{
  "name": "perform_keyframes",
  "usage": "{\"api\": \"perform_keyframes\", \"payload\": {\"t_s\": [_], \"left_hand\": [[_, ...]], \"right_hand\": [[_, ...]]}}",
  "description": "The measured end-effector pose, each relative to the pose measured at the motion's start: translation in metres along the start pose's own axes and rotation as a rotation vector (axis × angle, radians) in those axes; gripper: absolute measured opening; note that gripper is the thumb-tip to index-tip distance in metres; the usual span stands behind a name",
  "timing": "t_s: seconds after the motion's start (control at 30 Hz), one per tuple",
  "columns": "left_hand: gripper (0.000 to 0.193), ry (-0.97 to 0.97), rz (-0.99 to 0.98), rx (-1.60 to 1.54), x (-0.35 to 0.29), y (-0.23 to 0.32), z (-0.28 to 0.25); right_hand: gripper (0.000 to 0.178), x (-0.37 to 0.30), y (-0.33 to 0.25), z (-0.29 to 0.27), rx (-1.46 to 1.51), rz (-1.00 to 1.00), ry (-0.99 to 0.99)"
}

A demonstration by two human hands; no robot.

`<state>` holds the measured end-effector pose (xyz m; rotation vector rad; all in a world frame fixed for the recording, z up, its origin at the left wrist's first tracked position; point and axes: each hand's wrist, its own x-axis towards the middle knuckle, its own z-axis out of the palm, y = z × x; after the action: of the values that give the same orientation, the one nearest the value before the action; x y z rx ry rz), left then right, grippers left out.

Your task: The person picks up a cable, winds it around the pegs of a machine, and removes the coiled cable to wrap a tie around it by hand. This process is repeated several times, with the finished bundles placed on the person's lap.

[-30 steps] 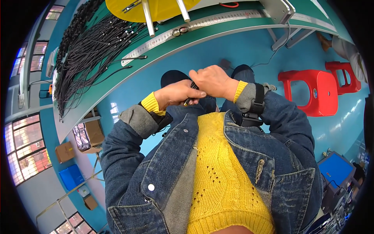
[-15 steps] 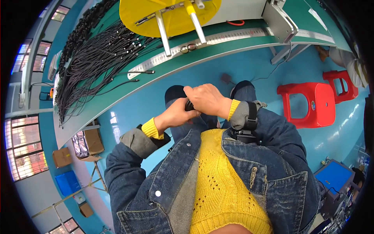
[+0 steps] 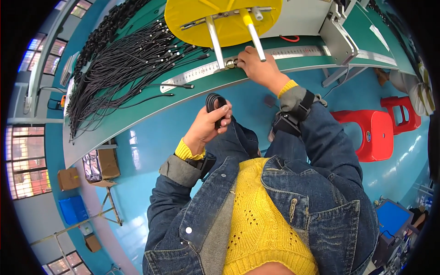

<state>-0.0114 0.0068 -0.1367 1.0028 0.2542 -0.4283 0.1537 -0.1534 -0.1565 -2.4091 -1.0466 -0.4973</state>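
Note:
My left hand (image 3: 208, 124) is closed round a coiled black cable (image 3: 213, 103), held up in front of the bench's edge. My right hand (image 3: 257, 66) reaches onto the bench with its fingers curled beside the right one of two metal posts (image 3: 255, 42). These posts stick out from a yellow disc (image 3: 195, 20). Next to its fingertips, small round metal pieces (image 3: 230, 63) lie at a long steel ruler (image 3: 197, 73). Whatever the right fingers pinch, if anything, is hidden.
Many loose black cables (image 3: 123, 64) lie in a heap on the green bench top (image 3: 137, 107), some ends near its front edge. A grey metal bracket (image 3: 338, 39) stands right of the disc. Red stools (image 3: 378, 135) are on the floor to my right, cardboard boxes (image 3: 107, 162) to my left.
My hands have parted. The left keeps the coiled cable, now plainly seen, while the right has moved forward and up to the posts and ruler.

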Motion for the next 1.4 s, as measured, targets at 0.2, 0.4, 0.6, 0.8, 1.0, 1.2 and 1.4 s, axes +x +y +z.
{"api": "perform_keyframes", "payload": {"t_s": [0.2, 0.4, 0.6, 0.8, 1.0, 1.2, 1.4], "left_hand": [[0.020, 0.037, 0.164, 0.045, 0.010, 0.007, 0.011], [0.018, 0.153, 0.296, 0.224, 0.033, 0.003, 0.022], [0.017, 0.272, 0.350, 0.348, 0.060, 0.021, 0.020], [0.016, 0.431, 0.281, 0.405, 0.086, 0.054, 0.016], [0.012, 0.424, 0.215, 0.313, 0.089, 0.063, 0.007], [0.009, 0.217, 0.290, 0.377, 0.048, 0.040, 0.025], [0.010, 0.159, 0.280, 0.302, 0.025, 0.026, 0.031]], "right_hand": [[0.009, -0.019, -0.019, -0.008, 0.539, 0.292, 0.143], [0.016, -0.047, -0.056, -0.023, 1.274, 0.550, -0.134], [0.017, -0.045, -0.048, -0.024, 1.455, 0.609, -0.130], [0.018, -0.027, -0.037, -0.020, 1.434, 0.870, 0.084], [0.019, -0.018, -0.037, -0.025, 1.190, 0.870, 0.041], [0.017, -0.035, -0.051, -0.042, 1.542, 0.793, -0.156], [0.016, -0.053, -0.068, -0.051, 1.495, 0.474, -0.175]]}}
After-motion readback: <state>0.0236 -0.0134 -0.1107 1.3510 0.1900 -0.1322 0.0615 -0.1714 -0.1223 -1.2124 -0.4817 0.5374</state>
